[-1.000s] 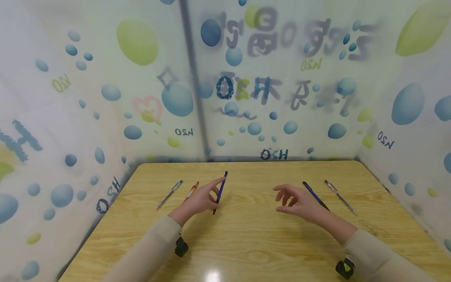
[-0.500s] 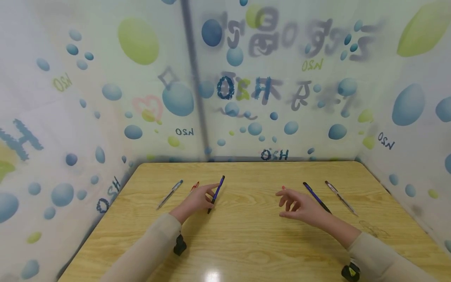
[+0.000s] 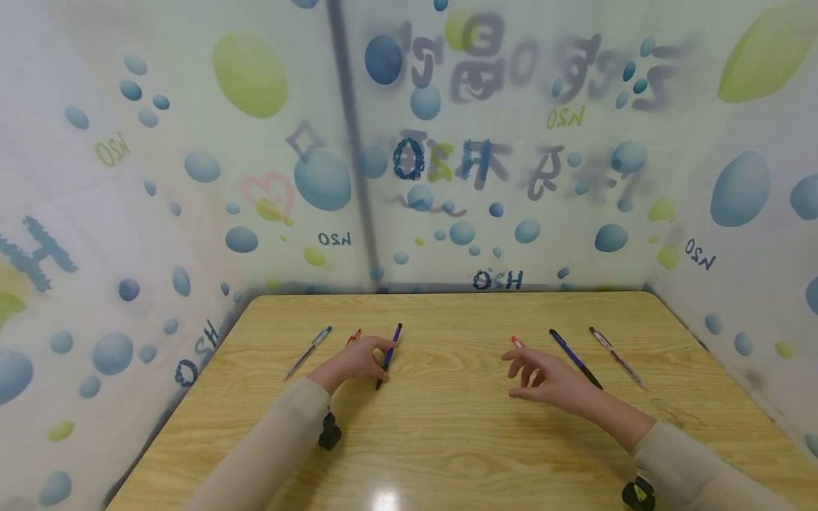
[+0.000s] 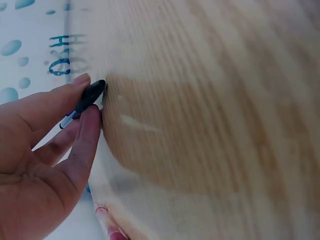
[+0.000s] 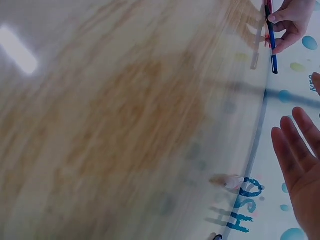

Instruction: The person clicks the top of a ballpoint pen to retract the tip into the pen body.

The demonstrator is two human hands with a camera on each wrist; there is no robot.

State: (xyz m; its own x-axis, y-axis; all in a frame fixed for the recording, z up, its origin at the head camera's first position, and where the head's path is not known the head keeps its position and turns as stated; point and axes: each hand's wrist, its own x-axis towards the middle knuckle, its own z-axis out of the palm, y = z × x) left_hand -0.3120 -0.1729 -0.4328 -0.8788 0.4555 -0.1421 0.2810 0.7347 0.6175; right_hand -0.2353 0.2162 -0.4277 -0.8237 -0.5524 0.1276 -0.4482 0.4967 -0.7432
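The left hand point(image 3: 358, 358), fingers arched, pinches a slim blue pen with black ends point(image 3: 390, 355) between thumb and fingertips. The pen slants left of centre at the pale wood-grained counter point(image 3: 447, 433), far end tipped right. Farther right, near a red-tipped white pen point(image 3: 517, 343), the right hand point(image 3: 551, 376) bends loosely, thumb apart, holding nothing.

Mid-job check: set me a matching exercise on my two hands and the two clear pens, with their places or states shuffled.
1. left hand
2. right hand
3. clear pen with blue end
4. clear pen with dark end

A. holding nothing
B. rightmost pen in the head view
C. pinching a blue-and-black pen
D. leftmost pen in the head view

Pairs: 1-C, 2-A, 3-D, 4-B.
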